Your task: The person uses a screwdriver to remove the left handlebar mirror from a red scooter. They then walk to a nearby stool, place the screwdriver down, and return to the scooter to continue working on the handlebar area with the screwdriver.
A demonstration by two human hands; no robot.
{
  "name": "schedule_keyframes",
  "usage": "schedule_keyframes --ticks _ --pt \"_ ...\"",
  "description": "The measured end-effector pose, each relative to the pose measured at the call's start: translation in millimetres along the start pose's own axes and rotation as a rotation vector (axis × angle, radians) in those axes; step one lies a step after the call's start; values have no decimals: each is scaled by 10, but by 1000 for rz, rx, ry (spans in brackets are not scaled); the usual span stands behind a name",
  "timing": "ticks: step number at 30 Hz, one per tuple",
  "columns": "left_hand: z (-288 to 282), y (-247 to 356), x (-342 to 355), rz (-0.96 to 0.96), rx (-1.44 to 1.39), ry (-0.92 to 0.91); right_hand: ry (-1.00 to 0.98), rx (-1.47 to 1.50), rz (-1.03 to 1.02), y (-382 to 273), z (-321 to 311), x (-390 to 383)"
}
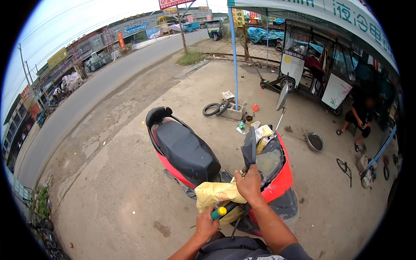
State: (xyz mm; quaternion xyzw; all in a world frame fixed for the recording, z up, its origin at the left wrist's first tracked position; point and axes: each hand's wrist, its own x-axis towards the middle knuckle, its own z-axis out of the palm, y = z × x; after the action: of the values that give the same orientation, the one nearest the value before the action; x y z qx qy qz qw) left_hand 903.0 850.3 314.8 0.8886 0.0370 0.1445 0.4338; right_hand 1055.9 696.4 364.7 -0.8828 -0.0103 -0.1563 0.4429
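A red electric scooter with a black seat (186, 149) stands in front of me, its front end to my right. My left hand (205, 224) is closed round a screwdriver (218, 212) with a green and yellow handle; its shaft is not visible. My right hand (249, 185) grips the lower end of a black plastic panel (248, 149), which stands tilted up beside the red front shell (284, 169). Between my hands, a padded yellow cover (214, 193) drapes over the handlebar area. A matching cover (264, 133) lies toward the far handlebar, below a mirror (282, 97).
Behind the scooter are black tyres (211, 109), a concrete block (234, 113) and a blue canopy pole (235, 65). To the right are a metal basin (315, 141) and a seated person (362, 119). A white three-wheeler (292, 67) stands under the canopy. A road (86, 91) runs along the left.
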Motion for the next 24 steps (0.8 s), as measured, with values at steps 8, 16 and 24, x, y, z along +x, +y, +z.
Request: schedule_keyframes --ticks 8,16,24 --pt "-34 -12 -1 1 -13 -9 -35 67 -85 -130 -50 7" --pt "-46 5 7 -25 -14 -25 -98 583 -317 -39 -183 -74" --pt "-47 1 2 -18 7 -11 -199 861 -114 253 -189 -193"
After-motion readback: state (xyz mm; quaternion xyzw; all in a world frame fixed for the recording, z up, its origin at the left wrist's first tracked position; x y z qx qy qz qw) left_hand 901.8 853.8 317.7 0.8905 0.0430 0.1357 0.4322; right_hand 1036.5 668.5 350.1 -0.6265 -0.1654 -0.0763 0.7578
